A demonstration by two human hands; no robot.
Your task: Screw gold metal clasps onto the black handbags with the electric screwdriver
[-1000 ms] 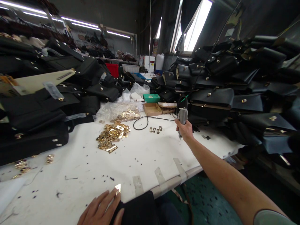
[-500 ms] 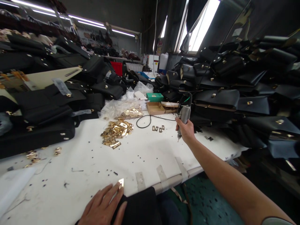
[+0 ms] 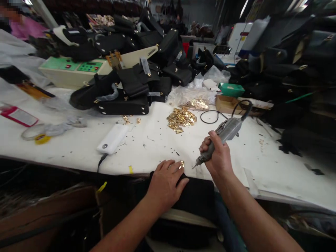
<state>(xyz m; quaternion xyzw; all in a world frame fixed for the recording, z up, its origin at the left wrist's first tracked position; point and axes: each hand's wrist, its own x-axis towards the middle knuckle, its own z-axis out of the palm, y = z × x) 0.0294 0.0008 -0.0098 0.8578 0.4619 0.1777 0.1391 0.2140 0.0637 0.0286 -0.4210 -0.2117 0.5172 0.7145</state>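
In my right hand is a grey electric screwdriver, its thin bit slanting down to the left over the table edge. The fingers are wrapped around its body, and a black cord leaves its upper end. My left hand lies with fingers stretched out on a black bag at the table's front edge. By its fingertips is a small gold metal plate, partly covered by them. The screwdriver's bit is a short way right of this plate, apart from it. A heap of gold plates lies farther back.
On the white table lie a white power bank with a cable and scattered small dark bits. Behind are black bags, a cardboard box, a green box and a machine with a green panel.
My right hand has brought the screwdriver from the back of the table toward my left hand and tilted it. My left hand stays by the gold plate. The view has turned left.
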